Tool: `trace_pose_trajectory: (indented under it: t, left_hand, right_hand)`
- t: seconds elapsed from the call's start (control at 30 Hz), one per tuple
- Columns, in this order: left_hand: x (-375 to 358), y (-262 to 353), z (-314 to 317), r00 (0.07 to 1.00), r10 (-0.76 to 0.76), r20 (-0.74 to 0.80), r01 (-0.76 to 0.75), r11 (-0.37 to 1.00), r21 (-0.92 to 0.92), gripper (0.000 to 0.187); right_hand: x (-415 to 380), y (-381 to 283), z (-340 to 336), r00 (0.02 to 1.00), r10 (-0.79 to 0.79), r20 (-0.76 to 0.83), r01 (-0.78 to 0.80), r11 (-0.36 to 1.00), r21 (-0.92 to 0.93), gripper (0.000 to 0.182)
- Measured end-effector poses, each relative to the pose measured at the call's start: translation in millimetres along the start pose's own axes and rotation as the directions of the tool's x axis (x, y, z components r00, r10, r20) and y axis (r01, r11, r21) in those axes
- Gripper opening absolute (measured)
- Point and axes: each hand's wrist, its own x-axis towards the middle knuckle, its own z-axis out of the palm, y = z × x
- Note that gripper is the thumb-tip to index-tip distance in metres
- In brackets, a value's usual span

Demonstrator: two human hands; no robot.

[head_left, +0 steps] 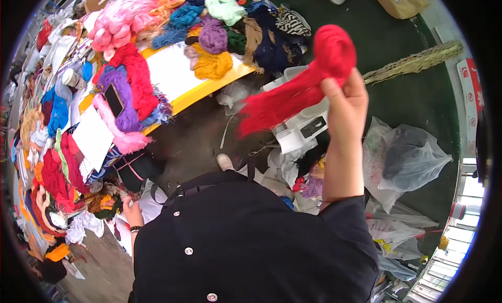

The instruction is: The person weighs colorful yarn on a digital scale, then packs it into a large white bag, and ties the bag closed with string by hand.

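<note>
At 1 o'clock, right hand raised, fingers clamped on red yarn bundle, tail hanging toward 9. At 8 o'clock, left hand low beside yarn heap; grip unclear.

The picture is looking round, like through a fish bowl. Black corners are closing in all around the edge. Straight lines are bending near the rim, most at 3 and 9 o'clock. Daylight is filling the scene, bright and soft. It is coming in strongest at 4 o'clock, where things are glowing white. The yellow table at 11 o'clock is shining pale on top. Shadows are staying soft, with a dark patch under the table. The red yarn at 1 o'clock is looking a bit smeared at its loose end. Things at 8 o'clock are looking squashed and fuzzy.
</note>
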Motion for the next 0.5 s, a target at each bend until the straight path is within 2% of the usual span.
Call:
trace_pose_trajectory:
  t: [0.07,0.13,0.17,0.2,0.27,0.3,0.33,0.4,0.43,0.5]
  left_hand:
    - [17.6,-22.8,22.7,0.997,-0.055,0.050,0.056,0.998,-0.010,0.035]
    - [22.2,-30.8,42.3,0.984,-0.160,0.073,0.161,0.987,-0.010,0.035]
    - [22.8,-38.8,49.4,0.970,-0.215,0.115,0.228,0.967,-0.115,0.033]
    - [22.7,-47.6,54.7,0.970,-0.215,0.116,0.227,0.968,-0.108,0.033]
    - [19.7,-65.9,62.4,0.868,-0.453,0.202,0.485,0.861,-0.152,0.025]
    - [26.8,-95.7,57.2,0.869,-0.453,0.197,0.483,0.863,-0.147,0.025]
    - [25.1,-106.7,55.9,0.867,-0.447,0.218,0.475,0.874,-0.097,0.024]
    - [18.1,-111.0,58.3,0.886,-0.379,0.269,0.380,0.924,0.049,0.024]
    - [12.0,-108.7,59.7,0.895,-0.341,0.289,0.326,0.940,0.101,0.024]
    - [1.6,-100.9,54.1,0.906,-0.279,0.318,0.237,0.958,0.164,0.023]
  right_hand:
    - [23.3,-2.6,-32.8,0.993,-0.088,-0.074,0.087,0.996,-0.020,0.036]
    - [41.8,5.0,-65.3,0.988,-0.099,-0.122,0.093,0.994,-0.053,0.035]
    - [49.2,11.3,-80.2,0.982,-0.099,-0.162,0.085,0.992,-0.089,0.035]
    - [56.1,19.6,-93.2,0.975,-0.099,-0.201,0.075,0.990,-0.123,0.035]
    - [68.9,44.5,-120.0,0.969,-0.120,-0.214,0.086,0.983,-0.161,0.034]
    - [73.3,61.7,-134.1,0.967,-0.134,-0.218,0.099,0.981,-0.165,0.033]
    - [75.0,77.5,-145.3,0.966,-0.086,-0.245,0.039,0.980,-0.194,0.033]
    - [77.8,124.3,-169.8,0.962,-0.091,-0.256,0.014,0.957,-0.289,0.037]
    - [77.7,155.3,-181.5,0.948,-0.091,-0.304,0.003,0.960,-0.278,0.039]
    - [73.2,214.2,-211.2,0.940,-0.044,-0.338,-0.120,0.885,-0.450,0.038]
